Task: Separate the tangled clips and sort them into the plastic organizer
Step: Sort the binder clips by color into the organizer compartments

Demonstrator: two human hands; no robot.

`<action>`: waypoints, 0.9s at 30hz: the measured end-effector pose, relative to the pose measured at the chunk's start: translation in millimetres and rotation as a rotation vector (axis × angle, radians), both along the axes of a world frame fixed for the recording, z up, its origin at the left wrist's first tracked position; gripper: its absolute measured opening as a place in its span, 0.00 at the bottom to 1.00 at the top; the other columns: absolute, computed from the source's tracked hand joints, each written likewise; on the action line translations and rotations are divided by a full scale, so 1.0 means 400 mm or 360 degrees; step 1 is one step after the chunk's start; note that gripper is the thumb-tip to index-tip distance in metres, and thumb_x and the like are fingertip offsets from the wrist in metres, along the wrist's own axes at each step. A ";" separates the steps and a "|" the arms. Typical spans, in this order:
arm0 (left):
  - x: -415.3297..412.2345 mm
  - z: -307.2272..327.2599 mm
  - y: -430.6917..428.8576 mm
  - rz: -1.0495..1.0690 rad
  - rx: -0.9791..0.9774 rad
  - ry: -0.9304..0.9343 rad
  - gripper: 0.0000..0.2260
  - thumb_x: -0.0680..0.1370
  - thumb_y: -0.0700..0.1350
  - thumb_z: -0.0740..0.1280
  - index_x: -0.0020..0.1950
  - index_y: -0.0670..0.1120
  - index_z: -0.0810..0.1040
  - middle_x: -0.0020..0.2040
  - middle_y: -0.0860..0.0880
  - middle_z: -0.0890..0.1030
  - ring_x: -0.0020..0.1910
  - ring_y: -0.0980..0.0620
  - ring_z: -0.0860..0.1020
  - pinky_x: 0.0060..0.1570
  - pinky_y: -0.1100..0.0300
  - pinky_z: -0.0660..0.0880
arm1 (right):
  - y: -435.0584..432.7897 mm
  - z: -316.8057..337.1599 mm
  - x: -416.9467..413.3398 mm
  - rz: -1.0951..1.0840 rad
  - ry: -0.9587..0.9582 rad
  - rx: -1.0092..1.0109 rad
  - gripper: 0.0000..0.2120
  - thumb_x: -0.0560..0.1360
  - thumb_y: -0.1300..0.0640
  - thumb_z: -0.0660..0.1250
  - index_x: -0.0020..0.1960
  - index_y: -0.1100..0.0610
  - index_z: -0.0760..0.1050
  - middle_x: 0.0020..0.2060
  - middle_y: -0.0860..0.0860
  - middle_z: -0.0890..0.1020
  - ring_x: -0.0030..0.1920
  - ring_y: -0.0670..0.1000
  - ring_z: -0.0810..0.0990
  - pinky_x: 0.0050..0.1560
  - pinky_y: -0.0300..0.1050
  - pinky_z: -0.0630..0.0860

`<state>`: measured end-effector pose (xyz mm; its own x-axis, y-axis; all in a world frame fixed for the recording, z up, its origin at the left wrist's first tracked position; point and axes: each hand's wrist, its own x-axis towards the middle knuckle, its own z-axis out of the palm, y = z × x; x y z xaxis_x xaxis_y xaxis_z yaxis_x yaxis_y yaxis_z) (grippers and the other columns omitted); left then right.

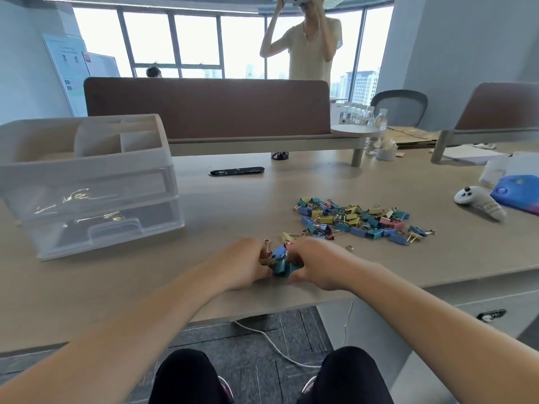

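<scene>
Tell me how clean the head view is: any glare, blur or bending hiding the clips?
Head view: windows blown out white; wide-angle bending bows the table edge and the organizer; glints on its clear drawers partly mask the contents; the clip pile is sharp enough for colours; the clump gripped by left hand and right hand is soft and partly covered.

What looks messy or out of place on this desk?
The colourful clips lie in a tangled heap on the desk, not in the plastic organizer; the left hand and right hand grip a small clump.
</scene>
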<state>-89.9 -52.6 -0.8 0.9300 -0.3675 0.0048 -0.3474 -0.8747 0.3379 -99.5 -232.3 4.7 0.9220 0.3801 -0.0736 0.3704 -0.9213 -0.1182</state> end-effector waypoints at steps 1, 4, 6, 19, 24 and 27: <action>0.003 0.004 0.005 0.0014 -0.0035 -0.0009 0.09 0.74 0.48 0.70 0.47 0.43 0.80 0.45 0.43 0.82 0.43 0.46 0.79 0.38 0.57 0.70 | -0.003 -0.001 0.005 -0.0026 -0.0016 0.0065 0.13 0.74 0.45 0.70 0.48 0.53 0.74 0.44 0.48 0.78 0.43 0.52 0.77 0.44 0.48 0.77; 0.011 0.022 0.018 0.0023 -0.0098 -0.0042 0.10 0.75 0.49 0.69 0.48 0.43 0.81 0.44 0.42 0.82 0.40 0.48 0.77 0.37 0.57 0.69 | -0.019 0.004 0.019 -0.0117 0.0006 0.0362 0.14 0.74 0.43 0.70 0.53 0.52 0.78 0.45 0.48 0.81 0.44 0.53 0.80 0.48 0.51 0.79; 0.012 0.030 0.018 0.0032 -0.0134 -0.0051 0.09 0.76 0.49 0.69 0.51 0.44 0.80 0.46 0.45 0.82 0.43 0.48 0.78 0.41 0.55 0.73 | -0.030 0.014 0.022 -0.0176 0.0026 0.0577 0.13 0.75 0.43 0.70 0.51 0.52 0.78 0.42 0.48 0.82 0.42 0.52 0.81 0.46 0.50 0.80; 0.014 0.009 -0.047 -0.0244 0.0019 -0.0053 0.08 0.78 0.50 0.67 0.48 0.51 0.69 0.43 0.53 0.71 0.43 0.51 0.69 0.37 0.57 0.61 | -0.072 0.044 0.008 -0.0170 0.0006 0.0220 0.10 0.78 0.53 0.62 0.57 0.53 0.74 0.45 0.46 0.75 0.40 0.47 0.74 0.38 0.41 0.71; 0.030 -0.011 -0.053 -0.0292 0.0131 -0.0143 0.18 0.73 0.52 0.73 0.59 0.46 0.75 0.54 0.46 0.78 0.54 0.47 0.76 0.44 0.59 0.67 | -0.053 0.016 0.016 -0.0128 -0.0047 -0.0148 0.20 0.76 0.43 0.67 0.62 0.56 0.75 0.55 0.52 0.77 0.51 0.53 0.78 0.50 0.47 0.76; 0.035 -0.015 -0.055 -0.0303 0.0161 -0.0161 0.16 0.73 0.51 0.73 0.56 0.45 0.77 0.53 0.44 0.79 0.52 0.45 0.77 0.45 0.58 0.70 | -0.053 -0.004 0.026 -0.0110 -0.0099 -0.0167 0.18 0.77 0.44 0.67 0.59 0.57 0.75 0.55 0.52 0.78 0.49 0.52 0.76 0.48 0.45 0.74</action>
<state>-75.7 -74.7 -7.0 0.8406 -0.5394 0.0487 -0.5368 -0.8179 0.2072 -89.1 -253.4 3.1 0.9497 0.3089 -0.0517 0.3094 -0.9509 0.0015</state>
